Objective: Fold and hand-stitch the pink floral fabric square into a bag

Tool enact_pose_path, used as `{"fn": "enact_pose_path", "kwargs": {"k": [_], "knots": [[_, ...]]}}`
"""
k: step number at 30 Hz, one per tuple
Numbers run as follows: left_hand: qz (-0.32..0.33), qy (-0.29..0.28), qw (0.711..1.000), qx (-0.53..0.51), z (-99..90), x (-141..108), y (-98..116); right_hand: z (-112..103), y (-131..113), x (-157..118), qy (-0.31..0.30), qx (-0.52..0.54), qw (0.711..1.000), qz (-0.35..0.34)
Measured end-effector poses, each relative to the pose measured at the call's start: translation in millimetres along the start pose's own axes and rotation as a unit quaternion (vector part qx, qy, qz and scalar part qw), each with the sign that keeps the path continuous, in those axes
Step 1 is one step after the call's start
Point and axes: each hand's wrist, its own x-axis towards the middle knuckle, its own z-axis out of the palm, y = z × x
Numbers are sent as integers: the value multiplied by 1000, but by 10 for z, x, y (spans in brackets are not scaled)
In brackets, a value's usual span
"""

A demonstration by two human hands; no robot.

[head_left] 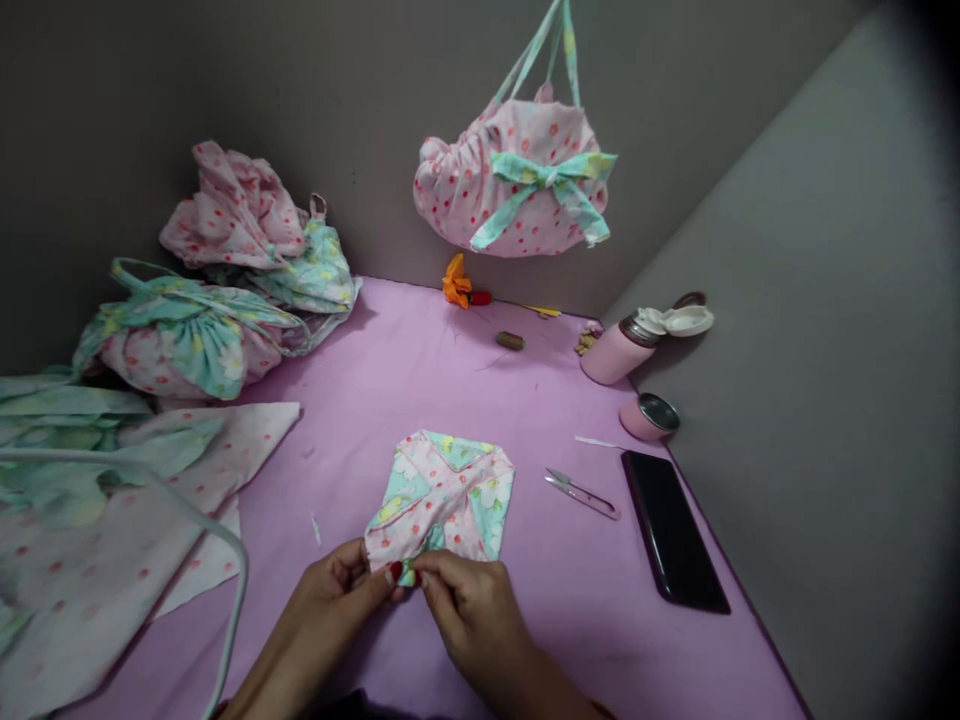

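Note:
A folded cloth piece (pixel 450 490), pink with red dots and mint with flowers, lies on the purple table cover, its front edge lifted a little. My left hand (pixel 337 590) pinches the front left edge between thumb and fingers. Close beside it, my right hand (pixel 469 600) grips a small mint fold at the same edge, thumb and forefinger pressed together. Whether a needle or pin is between the fingertips cannot be made out. Thread snips (pixel 583 495) rest to the right of the cloth.
A black phone (pixel 673 530), a pink cup (pixel 649 415) and a pink flask (pixel 619 350) stand or lie at the right. A thread spool (pixel 510 341) lies behind. Sewn bags (pixel 187 340) and loose fabric (pixel 97 560) fill the left, near a white curved tube (pixel 238 560). A bag (pixel 525 180) hangs above.

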Motion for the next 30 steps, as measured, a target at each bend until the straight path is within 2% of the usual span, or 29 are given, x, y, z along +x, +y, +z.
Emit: {"fn": "enact_pose_path", "kwargs": {"k": [9, 15, 22, 30], "knots": [[-10, 29, 998, 57, -12, -7, 31, 29, -10, 13, 9, -35, 999, 0], [-16, 21, 997, 73, -50, -17, 14, 43, -9, 30, 10, -39, 999, 2], [-28, -19, 999, 8, -25, 25, -7, 7, -15, 40, 13, 7, 1000, 10], [-49, -19, 999, -6, -18, 43, 23, -47, -23, 76, -8, 38, 999, 8]]}}
